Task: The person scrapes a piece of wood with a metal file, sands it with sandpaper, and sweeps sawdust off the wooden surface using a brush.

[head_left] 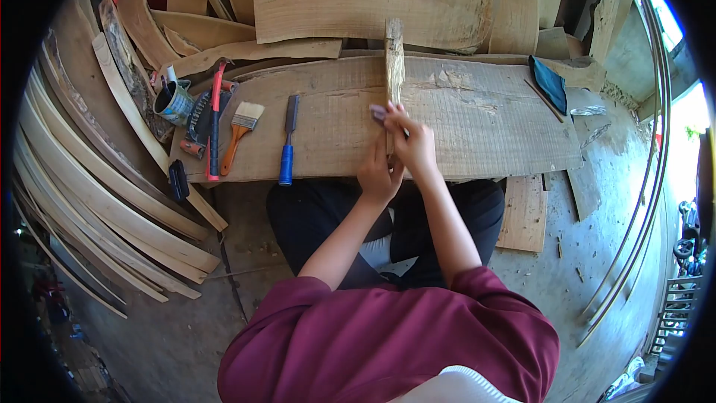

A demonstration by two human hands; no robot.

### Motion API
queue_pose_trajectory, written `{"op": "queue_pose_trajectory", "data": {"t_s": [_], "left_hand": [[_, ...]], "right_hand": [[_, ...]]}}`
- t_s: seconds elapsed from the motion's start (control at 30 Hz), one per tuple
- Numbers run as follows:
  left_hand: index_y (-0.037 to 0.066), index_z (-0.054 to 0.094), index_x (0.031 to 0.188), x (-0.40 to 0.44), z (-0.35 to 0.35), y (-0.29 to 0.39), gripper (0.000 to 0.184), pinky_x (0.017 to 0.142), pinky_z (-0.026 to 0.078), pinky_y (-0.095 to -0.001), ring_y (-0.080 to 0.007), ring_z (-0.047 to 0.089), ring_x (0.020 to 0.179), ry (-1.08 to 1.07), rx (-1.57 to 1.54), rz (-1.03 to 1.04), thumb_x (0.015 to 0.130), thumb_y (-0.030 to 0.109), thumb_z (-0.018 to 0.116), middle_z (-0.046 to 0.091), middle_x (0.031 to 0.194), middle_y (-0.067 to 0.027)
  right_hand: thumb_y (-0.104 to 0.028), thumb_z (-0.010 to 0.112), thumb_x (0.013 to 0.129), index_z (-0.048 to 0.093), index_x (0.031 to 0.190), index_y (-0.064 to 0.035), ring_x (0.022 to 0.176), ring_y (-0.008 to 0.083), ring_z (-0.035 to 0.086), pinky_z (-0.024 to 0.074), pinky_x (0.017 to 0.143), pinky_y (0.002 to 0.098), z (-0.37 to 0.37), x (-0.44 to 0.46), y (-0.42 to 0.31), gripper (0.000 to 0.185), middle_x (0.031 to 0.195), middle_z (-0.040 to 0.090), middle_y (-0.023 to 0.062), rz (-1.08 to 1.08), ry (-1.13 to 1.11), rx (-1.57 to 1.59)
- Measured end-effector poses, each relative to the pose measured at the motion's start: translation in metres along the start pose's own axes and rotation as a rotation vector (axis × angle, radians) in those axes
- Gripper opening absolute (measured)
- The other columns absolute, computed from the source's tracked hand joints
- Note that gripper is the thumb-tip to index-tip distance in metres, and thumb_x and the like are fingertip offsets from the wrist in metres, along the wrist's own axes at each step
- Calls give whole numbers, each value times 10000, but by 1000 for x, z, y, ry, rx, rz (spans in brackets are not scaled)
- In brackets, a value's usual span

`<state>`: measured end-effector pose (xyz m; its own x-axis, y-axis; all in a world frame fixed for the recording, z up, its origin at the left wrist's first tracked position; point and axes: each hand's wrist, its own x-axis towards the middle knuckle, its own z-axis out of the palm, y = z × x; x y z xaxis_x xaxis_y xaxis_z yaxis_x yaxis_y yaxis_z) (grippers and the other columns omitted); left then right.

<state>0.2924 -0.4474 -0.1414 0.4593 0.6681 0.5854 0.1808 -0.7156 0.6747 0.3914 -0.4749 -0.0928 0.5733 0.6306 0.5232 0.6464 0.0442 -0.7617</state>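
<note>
A narrow, rough-edged strip of wood (394,67) lies lengthwise across the plank in front of me, its far end reaching past the plank's back edge. Fingers of my left hand (380,173) are closed around the near end of this strip. Just ahead and to the right, my right hand (415,148) is closed over the strip's near part. From its fingertips a small, flat, purplish-grey piece (378,112) sticks out to the left; it is blurred and its kind is unclear. My fingers partly hide the strip.
On the wide plank (485,138) lie a blue-handled chisel (288,142), a paintbrush (242,133), a red-and-black hammer (215,123) and a dark teal cloth (548,83). A tin cup (174,102) stands at left. Curved wood strips (112,209) fan across the left floor; boards (365,0) lean behind.
</note>
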Motion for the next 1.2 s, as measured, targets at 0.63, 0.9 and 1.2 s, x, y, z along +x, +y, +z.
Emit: {"op": "queue_pose_trajectory", "data": {"t_s": [0.63, 0.9, 1.2], "left_hand": [[4, 479, 1300, -6, 9, -14, 560, 623, 523, -390, -329, 646, 783, -24, 112, 24, 846, 310, 596, 615, 1052, -178], [8, 479, 1316, -2, 6, -5, 546, 672, 516, -402, -359, 645, 823, 61, 106, 29, 856, 285, 579, 625, 1047, -208], [55, 497, 1311, -2, 10, -11, 540, 609, 516, -388, -322, 639, 751, 175, 144, 158, 843, 306, 593, 623, 968, -154]], "right_hand": [[-119, 606, 839, 698, 912, -89, 1100, 289, 581, 515, 848, 402, -3, -30, -15, 121, 1081, 638, 168, -73, 48, -58], [-142, 655, 837, 712, 965, -60, 942, 226, 677, 522, 737, 295, 12, 74, 15, 162, 958, 671, 175, 153, 40, -68], [-146, 679, 804, 720, 903, -71, 838, 311, 678, 528, 711, 342, -12, 12, -4, 131, 829, 660, 204, 144, -23, -68]]}}
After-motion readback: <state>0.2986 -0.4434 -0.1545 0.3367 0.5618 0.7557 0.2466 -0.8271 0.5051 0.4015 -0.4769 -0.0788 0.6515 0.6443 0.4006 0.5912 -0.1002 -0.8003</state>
